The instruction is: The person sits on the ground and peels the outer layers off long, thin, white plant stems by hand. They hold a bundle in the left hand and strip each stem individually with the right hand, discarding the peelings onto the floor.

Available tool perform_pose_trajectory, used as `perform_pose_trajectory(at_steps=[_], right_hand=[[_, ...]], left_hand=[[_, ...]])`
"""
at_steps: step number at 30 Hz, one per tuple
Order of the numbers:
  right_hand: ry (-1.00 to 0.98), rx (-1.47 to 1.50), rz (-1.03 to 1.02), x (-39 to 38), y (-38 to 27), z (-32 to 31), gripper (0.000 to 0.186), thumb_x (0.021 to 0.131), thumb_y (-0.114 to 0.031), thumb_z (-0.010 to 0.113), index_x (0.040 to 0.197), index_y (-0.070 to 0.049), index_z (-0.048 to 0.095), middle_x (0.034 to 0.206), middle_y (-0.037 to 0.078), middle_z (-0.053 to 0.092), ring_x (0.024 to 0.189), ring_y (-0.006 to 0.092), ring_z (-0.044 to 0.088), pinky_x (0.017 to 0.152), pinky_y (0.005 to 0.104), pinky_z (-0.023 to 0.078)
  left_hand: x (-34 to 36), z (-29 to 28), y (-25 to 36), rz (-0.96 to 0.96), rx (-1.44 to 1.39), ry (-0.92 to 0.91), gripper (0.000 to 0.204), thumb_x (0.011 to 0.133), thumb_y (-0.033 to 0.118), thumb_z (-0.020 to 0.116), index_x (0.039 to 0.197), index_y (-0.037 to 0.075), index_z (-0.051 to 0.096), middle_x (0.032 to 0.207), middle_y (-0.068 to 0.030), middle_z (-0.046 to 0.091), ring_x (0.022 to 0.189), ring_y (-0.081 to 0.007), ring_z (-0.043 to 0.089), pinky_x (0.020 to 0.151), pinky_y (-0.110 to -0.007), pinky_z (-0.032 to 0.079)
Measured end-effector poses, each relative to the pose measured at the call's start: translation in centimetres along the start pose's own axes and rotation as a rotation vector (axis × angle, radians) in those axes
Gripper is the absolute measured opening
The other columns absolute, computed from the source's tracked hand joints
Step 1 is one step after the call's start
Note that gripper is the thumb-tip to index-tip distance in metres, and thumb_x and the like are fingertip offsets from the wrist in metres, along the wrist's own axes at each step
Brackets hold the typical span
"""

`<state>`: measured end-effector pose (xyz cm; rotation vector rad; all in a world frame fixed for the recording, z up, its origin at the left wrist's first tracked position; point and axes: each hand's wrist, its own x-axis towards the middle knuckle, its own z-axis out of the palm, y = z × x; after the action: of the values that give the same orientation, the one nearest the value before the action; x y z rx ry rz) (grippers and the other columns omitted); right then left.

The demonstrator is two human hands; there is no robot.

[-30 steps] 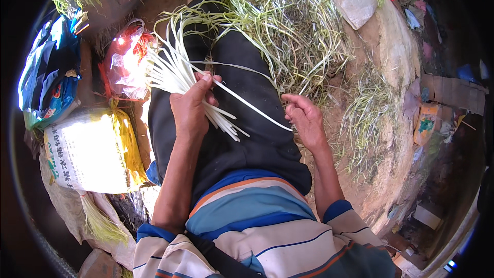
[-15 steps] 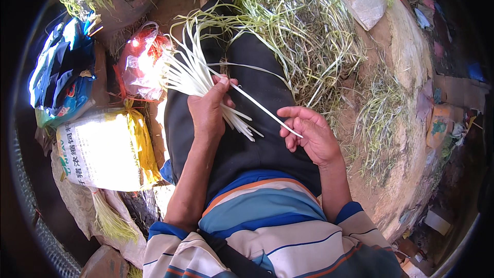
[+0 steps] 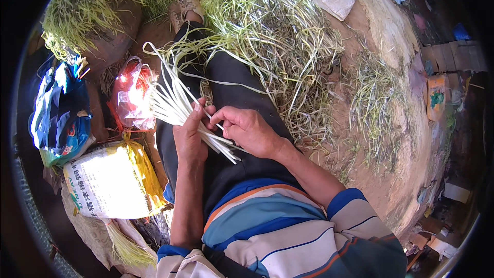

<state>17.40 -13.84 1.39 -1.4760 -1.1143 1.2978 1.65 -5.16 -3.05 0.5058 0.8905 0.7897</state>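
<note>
My left hand [image 3: 189, 141] is closed round a bunch of white stalks [image 3: 172, 100] that look like blanched garlic chives. Their cut-looking ends [image 3: 224, 149] stick out below the hand, over my lap; thin yellow-green leaves [image 3: 190, 51] trail from the far side. Beside it, my right hand [image 3: 252, 131] has its fingers bent in a pinch at a single white stalk [image 3: 212, 119] next to the left fingertips. The right fingertips are partly hidden. Both hands are above my dark trousers [image 3: 236, 80].
A big heap of loose greens [image 3: 267, 25] lies beyond my right leg, with scattered leaves [image 3: 378, 108] to the right. On the left are a red-and-clear plastic bag [image 3: 133, 95], a blue bag [image 3: 62, 113], a white-and-yellow sack [image 3: 110, 180] and another pile of greens [image 3: 90, 7].
My right hand has moved left and up, from the stalk's free end to beside my left hand. The view has shifted, so the surroundings sit differently. My left hand still grips the bunch.
</note>
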Motion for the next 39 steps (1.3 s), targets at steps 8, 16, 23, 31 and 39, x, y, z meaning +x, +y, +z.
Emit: perform_pose_trajectory(at_steps=[8, 16, 23, 31, 39], right_hand=[[0.170, 0.176, -0.065, -1.2, 2.7, -3.3, 0.024, 0.100, -0.006, 0.061, 0.122, -0.004, 0.072, 0.088, -0.002, 0.063, 0.078, 0.0054, 0.059, 0.072, 0.0236, 0.053], [0.543, -0.287, 0.183, -2.3, 15.3, -10.8, 0.027, 0.099, -0.022, 0.066, 0.111, 0.001, 0.071, 0.097, 0.014, 0.073, 0.089, 0.0224, 0.068, 0.084, 0.0379, 0.053], [0.283, 0.080, 0.237, 0.2, 21.6, -10.9, 0.025, 0.105, -0.021, 0.060, 0.106, 0.002, 0.070, 0.090, 0.007, 0.072, 0.085, 0.0155, 0.064, 0.080, 0.0324, 0.051], [0.427, 0.494, 0.229, -4.1, 14.9, -18.6, 0.023, 0.106, -0.031, 0.068, 0.099, -0.009, 0.071, 0.099, -0.001, 0.070, 0.078, 0.0067, 0.059, 0.073, 0.0265, 0.055], [0.292, 0.617, 0.271, -5.9, 9.6, -15.4, 0.030, 0.103, -0.037, 0.072, 0.100, -0.008, 0.071, 0.100, 0.004, 0.074, 0.079, 0.0061, 0.059, 0.071, 0.0250, 0.051]], left_hand=[[0.5, -0.7, 4.1, -0.040, -0.143, -0.146, 0.020, 0.103, 0.020, 0.069, 0.115, 0.004, 0.065, 0.087, -0.0059, 0.068, 0.083, -0.0249, 0.070, 0.079, -0.044, 0.062], [0.9, -2.2, 18.6, 0.106, -0.441, -0.401, 0.024, 0.113, 0.020, 0.052, 0.125, 0.000, 0.055, 0.093, -0.0039, 0.057, 0.074, -0.0146, 0.056, 0.075, -0.034, 0.054], [-0.7, -3.5, 26.4, 0.197, -0.507, -0.478, 0.021, 0.114, 0.018, 0.051, 0.117, -0.002, 0.052, 0.088, -0.0036, 0.050, 0.068, -0.0124, 0.048, 0.065, -0.031, 0.047], [0.6, -4.6, 27.3, 0.214, -0.478, -0.423, 0.026, 0.113, 0.020, 0.052, 0.119, -0.005, 0.053, 0.086, -0.0037, 0.049, 0.064, -0.0119, 0.046, 0.058, -0.029, 0.044], [2.9, -1.1, 10.6, 0.013, -0.282, -0.267, 0.026, 0.112, 0.024, 0.055, 0.125, 0.002, 0.061, 0.082, 0.0006, 0.055, 0.060, -0.0082, 0.045, 0.053, -0.025, 0.042]])
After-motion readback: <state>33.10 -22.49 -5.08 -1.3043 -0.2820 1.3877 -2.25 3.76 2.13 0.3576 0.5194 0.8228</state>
